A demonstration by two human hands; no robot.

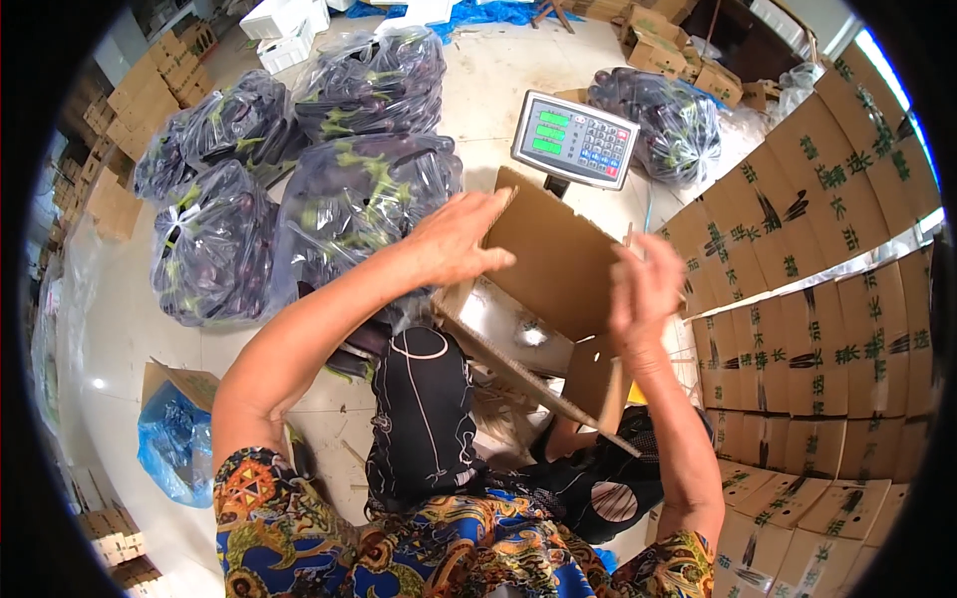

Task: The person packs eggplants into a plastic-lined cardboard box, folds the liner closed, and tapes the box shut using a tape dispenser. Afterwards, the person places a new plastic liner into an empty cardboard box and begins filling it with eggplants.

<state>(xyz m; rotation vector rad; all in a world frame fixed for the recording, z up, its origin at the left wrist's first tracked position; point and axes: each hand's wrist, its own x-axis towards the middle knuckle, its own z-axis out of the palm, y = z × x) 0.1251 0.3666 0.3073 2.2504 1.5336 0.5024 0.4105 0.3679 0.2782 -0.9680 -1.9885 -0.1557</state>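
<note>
An open cardboard box (557,258) stands tilted before me, its flaps raised and its floor partly open to view. At its upper left edge is my left hand (460,239), fingers spread over the flap; whether it touches is unclear. My right hand (647,291), a little blurred, is by the box's right side with its fingers parted, and its contact with the cardboard cannot be told. Just behind the box rises the keypad display of a digital scale (576,140). Left of my left hand lies a large clear bag of eggplants (359,202).
More bagged eggplants (213,250) lie at left, and another bag (658,123) is behind the scale. Stacked printed cartons (807,321) form a wall at right. A small box with blue plastic lining (176,433) sits at lower left. White foam boxes (284,34) are at the back.
</note>
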